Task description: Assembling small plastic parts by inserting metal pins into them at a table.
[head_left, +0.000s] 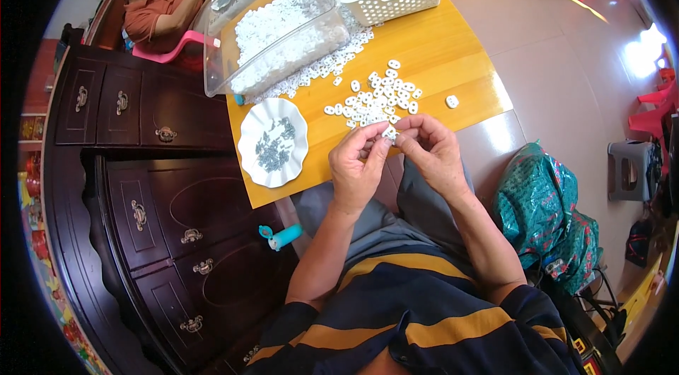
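Note:
My left hand (356, 166) and my right hand (433, 152) meet over the table's near edge. Between their fingertips they pinch a small white two-holed plastic piece (390, 132). Just beyond my fingers lies a loose pile of similar white pieces (382, 98), and one more piece (452, 101) lies apart to the right. A scalloped white plate (247, 163) to the left carries many small dark grey metal-looking parts (274, 145). Whether one of those parts is in my fingers is too small to tell.
On the wooden table (453, 50) stand a clear plastic bin (276, 71) and a white perforated basket (396, 4), both full of white pieces. Another person (159, 11) sits at the far left. Dark drawers (134, 177), a turquoise bottle (286, 237) and green bags (537, 195) are nearby.

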Action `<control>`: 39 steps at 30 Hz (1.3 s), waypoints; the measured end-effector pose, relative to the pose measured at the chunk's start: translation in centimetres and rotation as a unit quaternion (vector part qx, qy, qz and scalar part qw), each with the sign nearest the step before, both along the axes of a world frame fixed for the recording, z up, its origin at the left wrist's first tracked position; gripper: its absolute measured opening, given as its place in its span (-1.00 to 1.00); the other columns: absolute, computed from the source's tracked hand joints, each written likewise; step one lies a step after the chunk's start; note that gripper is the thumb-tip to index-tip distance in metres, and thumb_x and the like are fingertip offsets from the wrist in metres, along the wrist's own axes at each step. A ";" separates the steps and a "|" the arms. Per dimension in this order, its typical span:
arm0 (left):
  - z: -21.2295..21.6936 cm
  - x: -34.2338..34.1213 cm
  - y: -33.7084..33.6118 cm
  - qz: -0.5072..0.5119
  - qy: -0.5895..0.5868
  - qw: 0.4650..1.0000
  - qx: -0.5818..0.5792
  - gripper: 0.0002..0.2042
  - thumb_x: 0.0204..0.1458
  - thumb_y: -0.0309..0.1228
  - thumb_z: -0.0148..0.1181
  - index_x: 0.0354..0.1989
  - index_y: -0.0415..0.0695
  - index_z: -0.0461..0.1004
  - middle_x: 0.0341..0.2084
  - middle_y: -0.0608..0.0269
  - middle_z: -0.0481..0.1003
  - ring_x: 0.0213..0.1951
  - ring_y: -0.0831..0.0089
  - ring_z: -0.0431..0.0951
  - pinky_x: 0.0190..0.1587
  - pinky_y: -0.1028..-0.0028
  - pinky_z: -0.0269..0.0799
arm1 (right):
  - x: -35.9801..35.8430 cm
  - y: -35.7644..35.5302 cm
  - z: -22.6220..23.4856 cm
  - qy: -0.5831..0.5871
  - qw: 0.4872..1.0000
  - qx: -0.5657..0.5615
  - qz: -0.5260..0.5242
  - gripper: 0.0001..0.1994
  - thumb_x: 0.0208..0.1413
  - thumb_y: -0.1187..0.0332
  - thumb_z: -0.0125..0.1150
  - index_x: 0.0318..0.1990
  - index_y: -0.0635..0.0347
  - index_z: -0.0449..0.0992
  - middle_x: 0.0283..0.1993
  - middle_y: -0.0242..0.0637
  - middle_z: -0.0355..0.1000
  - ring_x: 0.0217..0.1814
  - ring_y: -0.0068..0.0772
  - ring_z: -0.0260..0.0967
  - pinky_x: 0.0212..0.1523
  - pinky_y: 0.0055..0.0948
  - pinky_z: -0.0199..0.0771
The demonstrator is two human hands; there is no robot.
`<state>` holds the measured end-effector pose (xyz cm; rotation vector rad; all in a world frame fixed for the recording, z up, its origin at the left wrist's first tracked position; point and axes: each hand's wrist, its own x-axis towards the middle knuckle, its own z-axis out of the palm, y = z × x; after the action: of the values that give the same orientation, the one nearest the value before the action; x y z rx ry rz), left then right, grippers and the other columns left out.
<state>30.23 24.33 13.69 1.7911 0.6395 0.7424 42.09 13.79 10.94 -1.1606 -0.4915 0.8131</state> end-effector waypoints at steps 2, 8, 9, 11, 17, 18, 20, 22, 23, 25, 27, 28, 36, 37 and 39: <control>0.1 -0.1 0.0 -0.003 -0.001 1.000 -0.002 -0.81 0.19 -0.64 0.27 -0.03 -0.31 0.63 -0.28 0.19 0.64 -0.31 0.56 0.63 -0.24 0.56 0.56 | 0.1 0.0 -0.1 0.006 1.000 0.004 0.001 -0.84 0.27 0.51 0.32 -0.04 0.31 0.58 -0.31 -0.54 0.54 -0.27 -0.80 0.43 -0.21 -0.69 0.45; -0.2 -0.7 0.4 -0.018 -0.015 0.999 -0.036 -0.80 0.21 -0.65 0.23 -0.02 -0.32 0.62 -0.27 0.24 0.63 -0.30 0.63 0.60 -0.22 0.59 0.53 | 0.0 0.0 -0.2 -0.007 1.000 0.001 0.007 -0.85 0.24 0.53 0.33 -0.06 0.29 0.58 -0.32 -0.55 0.53 -0.29 -0.81 0.41 -0.24 -0.70 0.42; -0.2 -0.7 0.4 -0.025 -0.015 0.997 -0.070 -0.80 0.22 -0.65 0.22 0.00 -0.33 0.61 -0.26 0.25 0.63 -0.28 0.65 0.59 -0.22 0.60 0.53 | 0.0 0.0 -0.2 -0.012 1.000 0.001 0.009 -0.85 0.24 0.53 0.33 -0.06 0.29 0.58 -0.32 -0.55 0.53 -0.29 -0.81 0.40 -0.25 -0.69 0.42; 0.0 -0.6 0.2 -0.017 -0.027 0.995 -0.092 -0.79 0.23 -0.65 0.21 0.01 -0.34 0.60 -0.24 0.25 0.64 -0.28 0.67 0.59 -0.21 0.61 0.52 | 0.0 0.0 -0.1 -0.017 1.000 0.001 0.010 -0.85 0.23 0.53 0.33 -0.06 0.29 0.58 -0.32 -0.55 0.53 -0.29 -0.81 0.40 -0.25 -0.69 0.42; 0.1 -0.3 0.2 -0.026 -0.038 0.994 -0.095 -0.81 0.24 -0.65 0.21 -0.01 -0.35 0.58 -0.23 0.26 0.64 -0.27 0.70 0.58 -0.20 0.65 0.51 | 0.0 0.0 -0.2 -0.029 1.000 -0.003 0.007 -0.84 0.22 0.53 0.33 -0.07 0.29 0.58 -0.34 -0.55 0.52 -0.31 -0.81 0.39 -0.26 -0.69 0.41; 0.3 -0.3 0.1 -0.025 -0.039 0.995 -0.091 -0.83 0.23 -0.65 0.21 -0.03 -0.34 0.58 -0.24 0.27 0.64 -0.27 0.70 0.59 -0.21 0.65 0.51 | 0.0 0.0 -0.2 -0.029 1.000 -0.006 0.007 -0.84 0.22 0.53 0.33 -0.07 0.30 0.58 -0.34 -0.55 0.53 -0.31 -0.81 0.39 -0.27 -0.69 0.41; 0.0 -0.4 0.2 -0.022 -0.034 0.996 -0.081 -0.84 0.22 -0.66 0.22 -0.05 -0.34 0.59 -0.24 0.27 0.65 -0.27 0.70 0.59 -0.23 0.65 0.51 | 0.0 0.0 -0.1 -0.030 0.999 -0.009 0.006 -0.85 0.23 0.52 0.33 -0.07 0.30 0.58 -0.34 -0.55 0.53 -0.31 -0.81 0.39 -0.27 -0.69 0.41; -0.1 -0.3 0.1 -0.020 -0.029 0.997 -0.071 -0.84 0.21 -0.66 0.23 -0.06 -0.33 0.59 -0.25 0.26 0.65 -0.27 0.70 0.59 -0.24 0.64 0.52 | -0.1 0.1 -0.2 -0.030 0.999 -0.010 0.006 -0.86 0.23 0.52 0.32 -0.08 0.30 0.59 -0.35 -0.56 0.53 -0.32 -0.82 0.38 -0.28 -0.70 0.40; -0.1 -0.3 0.0 -0.014 -0.023 0.998 -0.055 -0.84 0.20 -0.66 0.24 -0.07 -0.32 0.60 -0.26 0.26 0.64 -0.28 0.70 0.59 -0.26 0.64 0.51 | -0.1 0.1 -0.2 -0.030 0.999 -0.010 0.006 -0.86 0.23 0.52 0.32 -0.08 0.30 0.59 -0.35 -0.56 0.53 -0.32 -0.82 0.38 -0.28 -0.70 0.40; 0.0 -0.2 0.0 -0.009 -0.017 0.999 -0.039 -0.83 0.18 -0.67 0.26 -0.07 -0.32 0.60 -0.28 0.26 0.64 -0.30 0.70 0.58 -0.28 0.63 0.51 | -0.2 0.1 -0.2 -0.022 1.000 -0.003 0.003 -0.85 0.25 0.52 0.32 -0.07 0.30 0.58 -0.34 -0.56 0.53 -0.31 -0.82 0.39 -0.28 -0.71 0.39; 0.0 -0.1 0.0 -0.007 -0.018 1.000 0.006 -0.80 0.13 -0.68 0.29 -0.07 -0.31 0.60 -0.30 0.26 0.61 -0.36 0.69 0.55 -0.33 0.62 0.49 | -0.2 0.1 -0.2 -0.013 1.000 -0.004 0.001 -0.85 0.25 0.52 0.31 -0.06 0.31 0.58 -0.34 -0.55 0.54 -0.31 -0.82 0.39 -0.27 -0.70 0.40; 0.2 -0.1 0.0 -0.007 -0.018 1.000 0.006 -0.80 0.13 -0.68 0.29 -0.07 -0.31 0.60 -0.30 0.26 0.61 -0.36 0.69 0.55 -0.33 0.62 0.49 | -0.2 0.1 -0.2 -0.004 1.000 -0.004 -0.001 -0.84 0.25 0.52 0.31 -0.05 0.31 0.58 -0.34 -0.55 0.54 -0.31 -0.81 0.40 -0.27 -0.70 0.41; 0.9 0.4 -0.4 -0.023 0.033 0.988 0.149 -0.62 -0.03 -0.74 0.37 0.01 -0.24 0.58 -0.20 0.26 0.56 -0.31 0.60 0.53 -0.28 0.59 0.50 | -0.5 0.2 -0.1 0.026 0.999 0.002 -0.028 -0.83 0.25 0.52 0.32 -0.03 0.32 0.58 -0.33 -0.53 0.56 -0.29 -0.79 0.43 -0.23 -0.69 0.45; 0.9 0.4 -0.4 -0.023 0.032 0.988 0.149 -0.62 -0.03 -0.74 0.37 0.01 -0.24 0.58 -0.20 0.26 0.56 -0.31 0.60 0.53 -0.28 0.59 0.50 | -0.5 0.2 -0.1 0.029 0.999 0.001 -0.031 -0.83 0.25 0.52 0.32 -0.03 0.32 0.58 -0.33 -0.53 0.56 -0.29 -0.79 0.43 -0.23 -0.69 0.45; 0.6 0.4 -0.5 -0.022 0.031 0.987 0.158 -0.60 -0.05 -0.74 0.38 0.01 -0.23 0.57 -0.17 0.22 0.57 -0.30 0.55 0.56 -0.28 0.56 0.52 | -0.5 0.1 -0.2 0.035 0.999 0.008 -0.033 -0.83 0.25 0.51 0.32 -0.04 0.32 0.59 -0.33 -0.52 0.56 -0.29 -0.78 0.44 -0.23 -0.68 0.46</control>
<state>30.66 23.84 14.31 2.1196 0.5432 0.7944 41.58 13.93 10.70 -1.1241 -0.3987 0.7896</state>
